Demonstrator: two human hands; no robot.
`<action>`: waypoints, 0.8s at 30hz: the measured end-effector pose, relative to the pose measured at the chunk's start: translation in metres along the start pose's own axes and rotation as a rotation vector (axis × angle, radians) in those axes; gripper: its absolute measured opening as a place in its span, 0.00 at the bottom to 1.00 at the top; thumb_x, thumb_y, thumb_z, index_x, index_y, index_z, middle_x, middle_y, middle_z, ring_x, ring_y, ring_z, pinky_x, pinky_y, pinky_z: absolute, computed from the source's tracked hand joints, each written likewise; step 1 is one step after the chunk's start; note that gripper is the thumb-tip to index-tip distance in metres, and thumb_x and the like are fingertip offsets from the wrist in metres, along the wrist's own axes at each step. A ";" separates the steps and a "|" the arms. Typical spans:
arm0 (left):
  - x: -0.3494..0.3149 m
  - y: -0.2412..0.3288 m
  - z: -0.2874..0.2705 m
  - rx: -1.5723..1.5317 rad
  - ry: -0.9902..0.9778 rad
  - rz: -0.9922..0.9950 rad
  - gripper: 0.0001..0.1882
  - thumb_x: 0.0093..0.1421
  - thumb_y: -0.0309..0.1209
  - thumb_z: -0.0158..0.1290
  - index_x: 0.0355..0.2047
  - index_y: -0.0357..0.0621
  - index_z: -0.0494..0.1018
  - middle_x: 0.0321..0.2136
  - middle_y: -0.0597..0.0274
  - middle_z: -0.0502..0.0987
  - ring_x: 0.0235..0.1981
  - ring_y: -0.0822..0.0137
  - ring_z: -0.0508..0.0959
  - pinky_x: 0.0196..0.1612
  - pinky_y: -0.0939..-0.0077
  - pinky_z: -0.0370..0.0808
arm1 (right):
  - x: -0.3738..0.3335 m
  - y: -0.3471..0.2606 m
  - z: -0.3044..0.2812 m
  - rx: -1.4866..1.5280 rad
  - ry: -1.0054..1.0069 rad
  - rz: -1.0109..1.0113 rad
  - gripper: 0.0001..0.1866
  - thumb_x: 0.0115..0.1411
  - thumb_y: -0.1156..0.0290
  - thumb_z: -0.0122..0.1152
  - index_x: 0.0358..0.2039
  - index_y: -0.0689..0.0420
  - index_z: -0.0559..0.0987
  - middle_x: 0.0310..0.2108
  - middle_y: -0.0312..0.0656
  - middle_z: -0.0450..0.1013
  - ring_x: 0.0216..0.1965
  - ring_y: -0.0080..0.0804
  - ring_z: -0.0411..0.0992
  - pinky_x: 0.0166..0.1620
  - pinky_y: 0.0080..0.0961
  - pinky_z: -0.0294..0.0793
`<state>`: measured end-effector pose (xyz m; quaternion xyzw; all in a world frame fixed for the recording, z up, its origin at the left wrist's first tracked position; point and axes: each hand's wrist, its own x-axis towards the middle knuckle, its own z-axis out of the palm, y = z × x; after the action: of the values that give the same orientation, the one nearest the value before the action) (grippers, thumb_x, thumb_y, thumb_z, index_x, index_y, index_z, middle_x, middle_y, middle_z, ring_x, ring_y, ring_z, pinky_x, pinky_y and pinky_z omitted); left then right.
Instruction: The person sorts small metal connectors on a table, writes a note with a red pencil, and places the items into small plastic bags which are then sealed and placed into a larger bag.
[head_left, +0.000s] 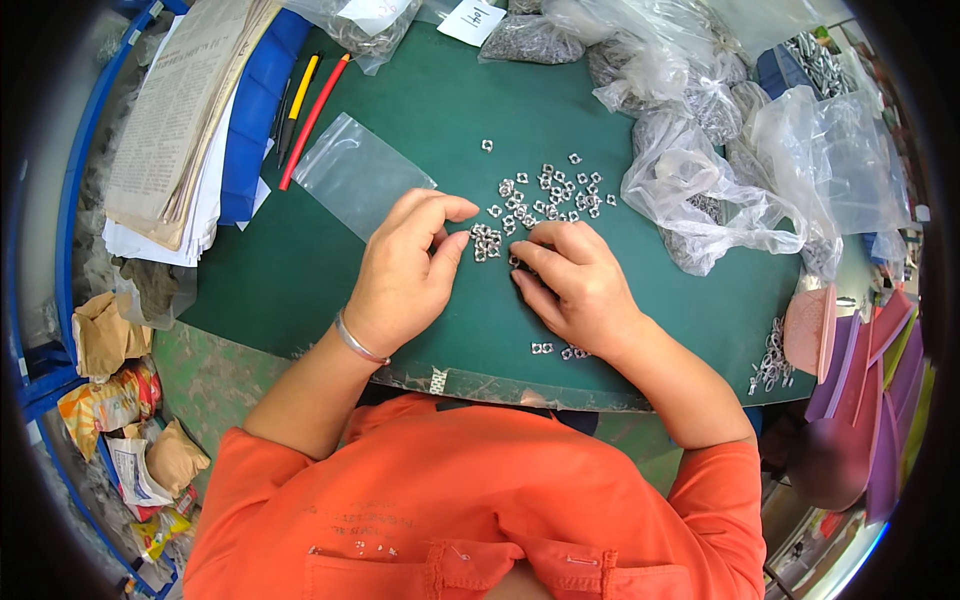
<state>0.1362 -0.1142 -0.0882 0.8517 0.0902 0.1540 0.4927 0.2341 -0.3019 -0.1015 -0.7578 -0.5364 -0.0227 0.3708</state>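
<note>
Small silver metal pieces [550, 190], square with a hole in the middle, lie scattered on the green table mat. A tight cluster of the same pieces [486, 242] sits between my hands. My left hand [410, 255] is at the cluster's left side, thumb and forefinger apart, with nothing visible held; its other fingers are curled under. My right hand [575, 275] is to the right of the cluster. Its thumb and fingers close around a small metal piece [514, 261], mostly hidden by the fingertips. Several more pieces [542, 348] lie by my right wrist, near the table edge.
A clear zip bag [360, 175] lies flat beyond my left hand. Pens [315, 122] and stacked papers [180, 130] are at the left. Plastic bags of metal parts [690, 180] fill the far right. Metal loops [772, 360] and a pink basket [810, 330] are at the right edge.
</note>
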 end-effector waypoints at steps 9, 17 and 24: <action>-0.006 -0.011 0.005 0.118 -0.046 0.085 0.11 0.54 0.17 0.56 0.38 0.38 0.76 0.36 0.60 0.74 0.27 0.71 0.74 0.30 0.79 0.72 | -0.024 0.004 -0.040 0.210 -0.309 0.029 0.10 0.45 0.81 0.63 0.31 0.58 0.78 0.35 0.39 0.71 0.34 0.39 0.70 0.39 0.32 0.71; -0.006 0.004 0.008 0.086 -0.140 0.118 0.16 0.52 0.19 0.59 0.43 0.38 0.76 0.39 0.58 0.73 0.33 0.63 0.75 0.37 0.75 0.74 | -0.001 0.012 -0.040 0.010 -0.068 0.156 0.18 0.47 0.87 0.55 0.41 0.61 0.78 0.43 0.47 0.73 0.44 0.48 0.70 0.47 0.36 0.72; -0.004 0.001 0.008 0.209 -0.196 0.219 0.20 0.46 0.21 0.64 0.42 0.41 0.76 0.38 0.59 0.72 0.38 0.60 0.74 0.39 0.72 0.73 | -0.004 0.023 -0.049 0.092 0.013 0.275 0.16 0.51 0.89 0.52 0.40 0.62 0.79 0.39 0.46 0.74 0.40 0.38 0.74 0.43 0.26 0.73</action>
<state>0.1353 -0.1222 -0.0911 0.9140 -0.0360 0.1126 0.3881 0.2691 -0.3370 -0.0797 -0.8062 -0.4255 0.0480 0.4083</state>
